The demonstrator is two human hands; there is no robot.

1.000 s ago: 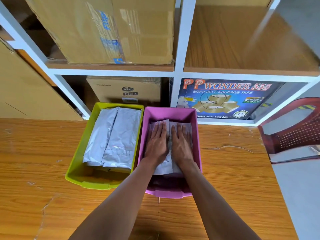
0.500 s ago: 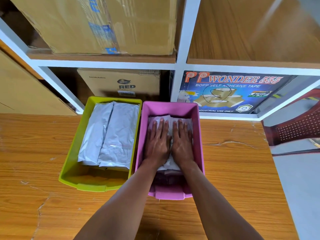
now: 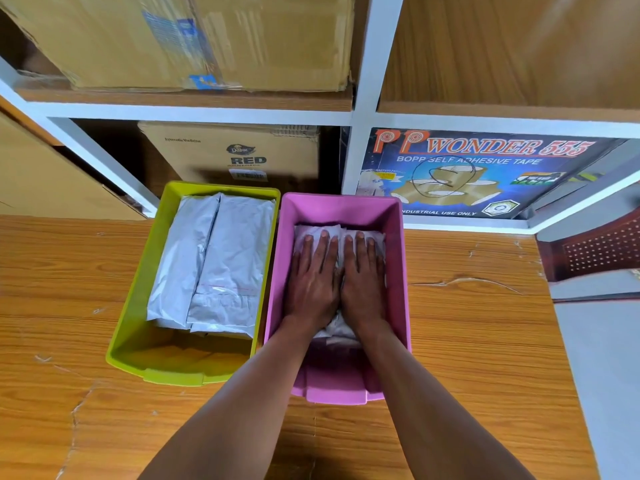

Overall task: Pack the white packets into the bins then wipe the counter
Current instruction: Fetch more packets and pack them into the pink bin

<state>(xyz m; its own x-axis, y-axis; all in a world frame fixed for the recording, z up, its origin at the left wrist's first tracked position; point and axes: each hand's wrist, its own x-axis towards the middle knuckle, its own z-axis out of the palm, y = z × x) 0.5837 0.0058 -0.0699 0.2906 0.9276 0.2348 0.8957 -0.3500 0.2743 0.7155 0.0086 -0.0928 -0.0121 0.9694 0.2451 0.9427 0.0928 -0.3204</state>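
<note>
Two bins stand side by side on the wooden counter (image 3: 478, 341). The green bin (image 3: 138, 327) on the left holds white packets (image 3: 221, 258) lying flat. In the pink bin (image 3: 398, 271) on the right lie more white packets (image 3: 311, 233), mostly hidden under my hands. My left hand (image 3: 313, 278) and my right hand (image 3: 363, 278) lie next to each other, palms down and fingers straight, pressing on the packets inside the pink bin.
A white-framed shelf rises right behind the bins with cardboard boxes (image 3: 235, 157) and a blue tape carton (image 3: 485, 174). A dark red plastic chair (image 3: 595, 247) stands past the counter's right edge. The counter surface is scratched and cracked.
Both hands have stayed flat on the packets in the pink bin, sliding slightly toward its far end. The view has tilted down a little.
</note>
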